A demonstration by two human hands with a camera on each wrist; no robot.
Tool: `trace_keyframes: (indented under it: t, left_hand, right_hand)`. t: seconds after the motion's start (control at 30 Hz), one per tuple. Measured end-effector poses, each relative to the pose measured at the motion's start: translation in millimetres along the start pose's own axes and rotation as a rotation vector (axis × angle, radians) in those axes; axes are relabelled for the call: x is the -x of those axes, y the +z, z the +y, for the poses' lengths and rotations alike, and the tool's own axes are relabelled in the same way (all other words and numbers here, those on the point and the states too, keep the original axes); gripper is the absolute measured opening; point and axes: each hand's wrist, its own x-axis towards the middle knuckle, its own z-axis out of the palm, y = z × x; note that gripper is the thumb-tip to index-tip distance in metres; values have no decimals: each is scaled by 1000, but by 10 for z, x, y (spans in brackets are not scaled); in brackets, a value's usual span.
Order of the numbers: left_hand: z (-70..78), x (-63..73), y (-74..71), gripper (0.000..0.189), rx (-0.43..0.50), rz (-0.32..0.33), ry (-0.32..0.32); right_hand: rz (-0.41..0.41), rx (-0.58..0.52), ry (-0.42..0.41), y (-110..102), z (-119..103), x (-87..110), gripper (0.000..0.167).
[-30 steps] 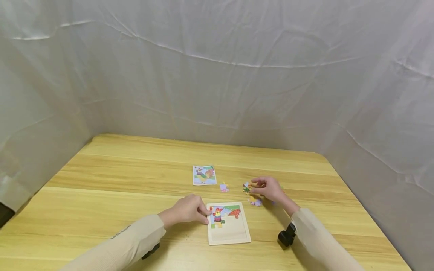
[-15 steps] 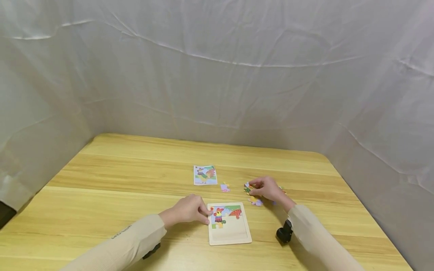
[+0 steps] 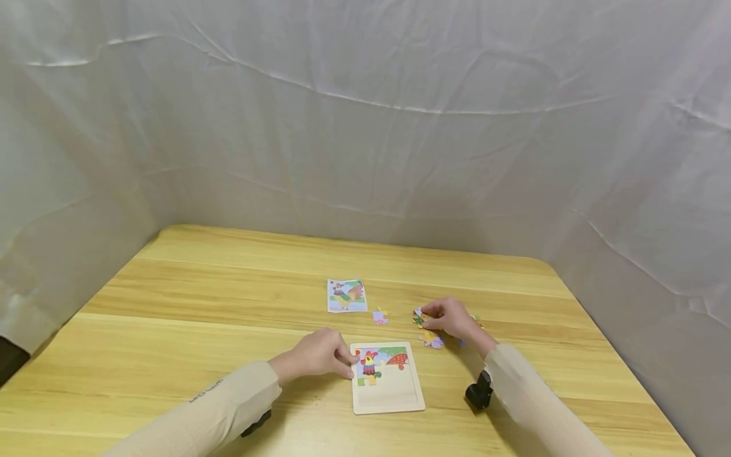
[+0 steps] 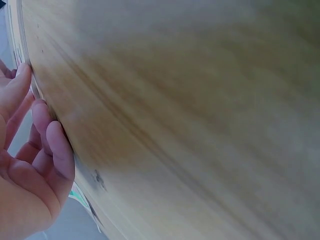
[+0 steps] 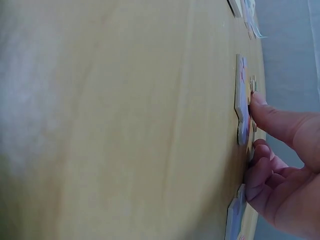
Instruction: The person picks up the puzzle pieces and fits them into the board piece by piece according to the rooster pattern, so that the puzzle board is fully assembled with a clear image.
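Note:
On the tabletop lies a square wooden puzzle tray (image 3: 389,400), part filled with pieces of a rooster picture along its top and left. My left hand (image 3: 321,353) holds the tray's left edge between thumb and fingers; in the left wrist view, the same hand (image 4: 37,165) is seen low at that edge. My right hand (image 3: 453,317) is over a cluster of loose pieces, its thumb and index finger at a green puzzle piece (image 3: 419,320). In the right wrist view the thumb (image 5: 272,117) touches a piece, while the fingertips are partly hidden.
A printed rooster picture card (image 3: 346,296) lies behind the tray. To its right is a lone lilac piece (image 3: 379,317). A yellow and lilac piece (image 3: 432,340) lies in front of the right hand. Grey fabric (image 3: 365,139) stands behind the table.
My right hand has stayed at the loose pieces, with its forearm shifted slightly. The left hand keeps its hold on the tray. The whole view has drifted a little.

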Motion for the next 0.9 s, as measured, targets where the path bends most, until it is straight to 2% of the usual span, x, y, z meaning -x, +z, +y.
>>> trace_keyframes:
  t: [0.2,0.4,0.57,0.9]
  left_hand:
    - [-3,-3,4,23,-10,-1,2]
    - [-12,-9,8,23,-18,4,-4]
    - [-15,-11,13,23,-25,11,-12]
    - [2,4,11,23,-15,10,-7]
  right_hand:
    - [14,14,-10,6,7,-5,31]
    - [10,10,-26,4,3,2,28]
    - [38,-3,-17,9,-7,5,25]
    - [58,-185,69,14,-12,26,17]
